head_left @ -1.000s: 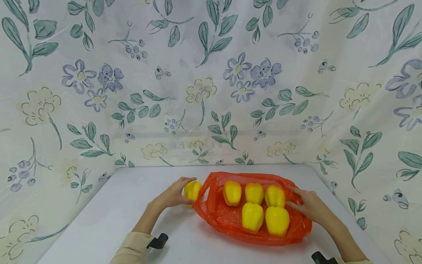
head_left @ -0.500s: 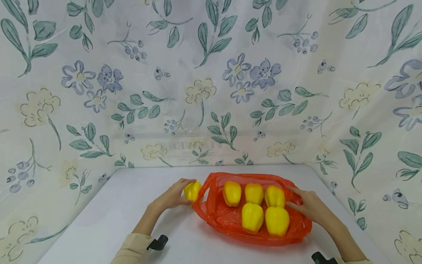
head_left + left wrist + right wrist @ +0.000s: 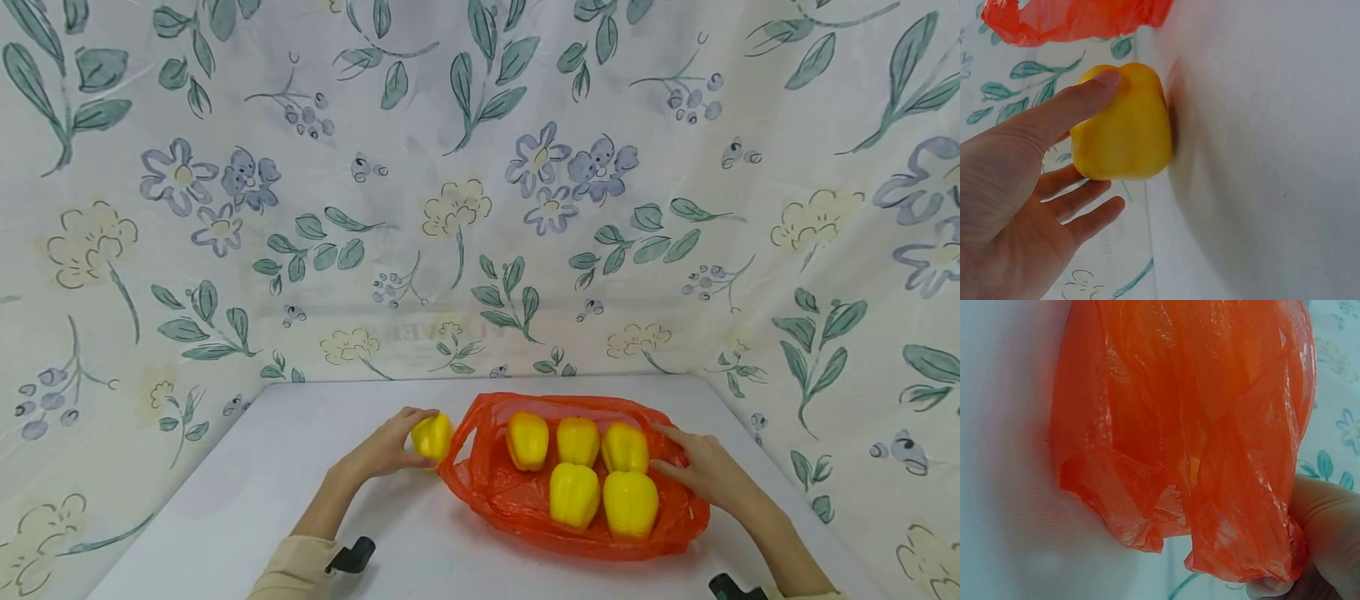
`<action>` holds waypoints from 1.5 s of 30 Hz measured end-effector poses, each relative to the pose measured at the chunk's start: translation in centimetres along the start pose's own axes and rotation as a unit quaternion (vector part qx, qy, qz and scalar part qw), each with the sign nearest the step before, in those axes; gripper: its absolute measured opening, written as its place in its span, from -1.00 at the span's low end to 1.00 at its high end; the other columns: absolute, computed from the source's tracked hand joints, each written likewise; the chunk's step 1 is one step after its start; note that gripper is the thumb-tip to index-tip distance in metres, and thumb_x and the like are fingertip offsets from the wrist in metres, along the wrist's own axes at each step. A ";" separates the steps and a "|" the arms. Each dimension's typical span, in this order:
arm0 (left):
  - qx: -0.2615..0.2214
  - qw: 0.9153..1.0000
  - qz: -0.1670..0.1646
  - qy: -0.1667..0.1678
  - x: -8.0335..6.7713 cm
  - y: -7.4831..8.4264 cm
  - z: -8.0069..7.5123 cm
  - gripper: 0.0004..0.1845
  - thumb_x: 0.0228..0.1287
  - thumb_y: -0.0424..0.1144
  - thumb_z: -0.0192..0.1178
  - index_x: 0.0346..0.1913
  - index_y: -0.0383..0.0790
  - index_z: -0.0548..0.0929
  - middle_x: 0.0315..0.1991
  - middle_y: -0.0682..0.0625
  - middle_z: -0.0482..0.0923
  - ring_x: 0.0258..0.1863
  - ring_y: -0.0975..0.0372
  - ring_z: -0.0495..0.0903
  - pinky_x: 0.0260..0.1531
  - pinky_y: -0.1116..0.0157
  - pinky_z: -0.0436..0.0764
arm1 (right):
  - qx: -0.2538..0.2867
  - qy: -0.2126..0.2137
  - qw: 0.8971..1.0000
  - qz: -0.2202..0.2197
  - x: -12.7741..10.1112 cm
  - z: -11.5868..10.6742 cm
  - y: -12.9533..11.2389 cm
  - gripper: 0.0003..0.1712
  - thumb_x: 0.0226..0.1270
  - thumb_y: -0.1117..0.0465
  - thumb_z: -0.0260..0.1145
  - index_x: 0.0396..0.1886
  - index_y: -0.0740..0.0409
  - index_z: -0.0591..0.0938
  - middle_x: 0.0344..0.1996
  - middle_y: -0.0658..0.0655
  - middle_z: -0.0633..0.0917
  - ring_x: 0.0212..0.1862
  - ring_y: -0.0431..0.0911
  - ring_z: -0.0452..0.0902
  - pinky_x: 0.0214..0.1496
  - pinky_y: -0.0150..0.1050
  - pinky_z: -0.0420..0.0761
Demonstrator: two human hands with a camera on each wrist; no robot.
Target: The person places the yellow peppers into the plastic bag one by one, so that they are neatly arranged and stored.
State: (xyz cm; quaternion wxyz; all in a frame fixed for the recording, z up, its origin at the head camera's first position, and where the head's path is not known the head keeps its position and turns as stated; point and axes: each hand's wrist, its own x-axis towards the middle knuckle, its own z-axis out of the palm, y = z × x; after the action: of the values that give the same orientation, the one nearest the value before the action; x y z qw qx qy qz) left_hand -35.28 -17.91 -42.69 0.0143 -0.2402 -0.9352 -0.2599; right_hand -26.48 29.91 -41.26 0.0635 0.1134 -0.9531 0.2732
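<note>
Curled around a yellow pepper [image 3: 432, 437], the left hand [image 3: 386, 450] holds it just beside the orange bag [image 3: 525, 500]; the right hand [image 3: 705, 475] pinches the bag's far edge, five peppers [image 3: 576, 493] between.

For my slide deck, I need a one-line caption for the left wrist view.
Left hand grips a yellow bell pepper against the white table, orange plastic bag beyond.
</note>
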 end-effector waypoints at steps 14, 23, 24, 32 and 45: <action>0.023 0.996 0.057 0.058 -1.2 1.8 -3.1 -0.19 -0.16 -0.02 0.43 0.25 0.08 0.34 0.17 0.04 0.35 0.10 0.17 0.41 0.04 0.06 0.51 | -0.007 -0.003 1.000 0.007 0.1 0.0 0.0 -0.27 0.07 0.00 0.34 0.23 0.18 0.38 -0.10 0.25 0.63 -0.40 -0.24 0.53 -0.43 -0.41 0.62; 0.016 0.993 0.094 0.074 -1.3 4.4 -4.9 -0.19 -0.14 -0.02 0.41 0.27 0.13 0.31 0.23 0.13 0.28 0.14 0.22 0.37 0.05 0.12 0.52 | -0.007 -0.004 1.000 0.009 0.1 0.0 0.0 -0.27 0.07 0.01 0.34 0.23 0.18 0.38 -0.09 0.27 0.62 -0.36 -0.22 0.55 -0.42 -0.39 0.63; 0.016 0.992 0.100 0.076 -1.3 4.7 -5.1 -0.19 -0.14 -0.01 0.41 0.26 0.14 0.30 0.23 0.15 0.28 0.14 0.24 0.37 0.04 0.14 0.53 | -0.008 -0.004 1.000 0.009 0.1 0.0 0.1 -0.27 0.07 0.01 0.34 0.23 0.18 0.38 -0.09 0.27 0.62 -0.37 -0.22 0.55 -0.43 -0.39 0.63; 0.021 0.985 0.147 0.085 -1.8 7.5 -5.9 -0.20 -0.14 -0.02 0.41 0.26 0.14 0.31 0.23 0.20 0.26 0.15 0.29 0.37 0.00 0.26 0.56 | -0.014 -0.004 1.000 0.008 0.2 0.0 0.0 -0.27 0.07 0.00 0.34 0.22 0.18 0.39 -0.08 0.27 0.62 -0.35 -0.21 0.55 -0.43 -0.39 0.63; 0.030 0.983 0.182 0.018 -1.7 11.3 -4.6 -0.18 -0.09 -0.01 0.39 0.29 0.20 0.25 0.24 0.21 0.23 0.19 0.32 0.31 -0.01 0.34 0.55 | -0.012 0.000 1.000 0.004 0.2 -0.1 0.0 -0.28 0.06 0.01 0.35 0.22 0.18 0.39 -0.07 0.28 0.62 -0.35 -0.21 0.56 -0.45 -0.41 0.62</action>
State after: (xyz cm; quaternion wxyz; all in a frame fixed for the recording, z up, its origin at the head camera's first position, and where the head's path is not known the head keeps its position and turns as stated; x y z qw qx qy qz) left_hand -29.07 -12.49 -33.59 0.0852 -0.4009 -0.8829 -0.2293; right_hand -26.66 29.90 -41.16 0.0638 0.1088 -0.9568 0.2618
